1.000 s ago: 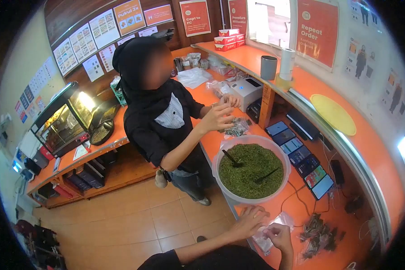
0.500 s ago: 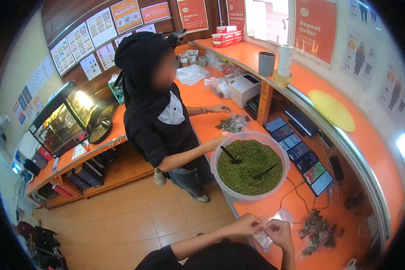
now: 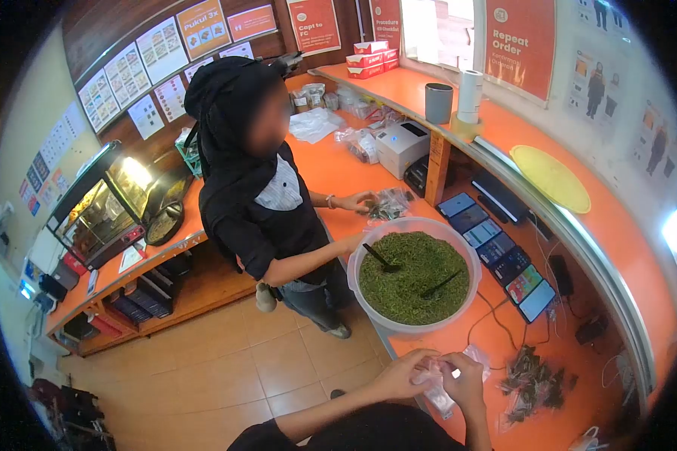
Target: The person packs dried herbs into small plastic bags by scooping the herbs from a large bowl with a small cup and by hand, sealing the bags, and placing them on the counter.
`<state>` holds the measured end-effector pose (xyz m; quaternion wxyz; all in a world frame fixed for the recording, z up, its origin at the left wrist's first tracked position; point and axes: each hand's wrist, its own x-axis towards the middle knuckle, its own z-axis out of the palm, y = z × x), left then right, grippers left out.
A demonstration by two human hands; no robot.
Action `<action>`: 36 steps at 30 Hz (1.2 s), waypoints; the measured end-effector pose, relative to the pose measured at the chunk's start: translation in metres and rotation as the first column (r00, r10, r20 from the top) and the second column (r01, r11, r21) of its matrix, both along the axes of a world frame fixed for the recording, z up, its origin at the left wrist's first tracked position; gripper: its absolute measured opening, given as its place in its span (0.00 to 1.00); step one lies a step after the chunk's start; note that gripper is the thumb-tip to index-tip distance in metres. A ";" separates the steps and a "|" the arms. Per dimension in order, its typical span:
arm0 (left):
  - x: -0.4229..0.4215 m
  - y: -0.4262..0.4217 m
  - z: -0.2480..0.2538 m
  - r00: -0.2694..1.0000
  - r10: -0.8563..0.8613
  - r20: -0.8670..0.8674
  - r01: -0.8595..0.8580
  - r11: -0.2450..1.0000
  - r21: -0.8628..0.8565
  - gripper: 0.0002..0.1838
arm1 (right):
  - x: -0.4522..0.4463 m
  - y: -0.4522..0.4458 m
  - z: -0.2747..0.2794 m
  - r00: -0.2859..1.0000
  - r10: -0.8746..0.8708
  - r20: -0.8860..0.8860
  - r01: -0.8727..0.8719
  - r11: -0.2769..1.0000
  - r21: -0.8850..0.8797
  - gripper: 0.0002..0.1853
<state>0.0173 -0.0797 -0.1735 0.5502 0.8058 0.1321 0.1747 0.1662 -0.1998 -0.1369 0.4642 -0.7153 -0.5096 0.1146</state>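
My left hand (image 3: 408, 374) and my right hand (image 3: 464, 378) are close together over the orange counter's near edge, fingers closed on a small clear plastic bag (image 3: 433, 373). More clear bags (image 3: 440, 402) lie under and beside my hands. Just beyond them stands a large translucent tub (image 3: 406, 328) of chopped green herbs (image 3: 410, 289), with two black spoons in it. To the right of my right hand is a pile of small filled bags (image 3: 534, 383).
A co-worker (image 3: 256, 173) in black stands left of the tub, one hand at another pile of filled bags (image 3: 390, 204). Several phones (image 3: 496, 250) lie right of the tub, with cables (image 3: 496, 312) near. A printer (image 3: 402, 146) and yellow lid (image 3: 551, 179) are farther back.
My hands have come together on the small bag. The co-worker's hands have lowered, one to the tub's side and one to the far pile of bags. The view has shifted slightly.
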 end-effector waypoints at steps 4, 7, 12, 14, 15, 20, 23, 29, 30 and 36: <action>-0.016 0.004 0.013 0.987 0.153 -0.046 -0.151 0.988 0.041 0.41 | 0.000 0.000 0.025 0.999 -0.030 0.038 0.032 0.999 -0.042 0.04; -0.018 0.001 0.031 0.964 0.267 0.012 -0.253 0.896 0.365 0.41 | -0.011 0.004 0.025 0.997 -0.054 0.051 0.060 0.989 -0.131 0.04; -0.014 -0.018 0.019 0.939 0.272 0.208 -0.311 0.933 0.182 0.35 | -0.031 0.014 0.015 0.997 -0.074 0.021 0.076 0.993 -0.090 0.03; -0.020 -0.019 0.021 0.917 0.396 0.046 -0.399 0.914 0.080 0.29 | -0.025 0.018 0.036 0.995 -0.072 0.075 0.079 0.993 -0.084 0.04; -0.021 -0.019 0.020 0.922 0.384 0.044 -0.386 0.920 0.069 0.29 | -0.019 0.021 0.047 0.977 -0.064 0.202 0.068 0.998 -0.012 0.05; -0.027 -0.012 0.027 0.897 0.435 0.075 -0.439 0.898 0.032 0.28 | 0.022 0.077 0.148 0.649 -0.094 0.755 -0.092 0.976 0.200 0.08; -0.035 -0.005 0.023 0.897 0.439 0.049 -0.440 0.898 0.019 0.28 | 0.053 0.121 0.136 0.473 0.026 0.881 -0.273 0.955 0.118 0.06; -0.082 0.027 0.020 0.773 0.635 0.005 -0.619 0.755 -0.217 0.26 | 0.089 0.142 0.130 0.373 0.289 0.882 -0.265 0.944 -0.197 0.05; -0.090 0.036 0.024 0.743 0.669 0.025 -0.645 0.725 -0.242 0.26 | 0.091 0.145 0.140 0.379 0.288 0.879 -0.259 0.945 -0.198 0.05; -0.103 0.072 0.097 0.555 0.790 0.261 -0.745 0.612 -0.265 0.27 | 0.095 0.185 0.110 0.514 0.395 0.762 -0.488 0.865 -0.120 0.02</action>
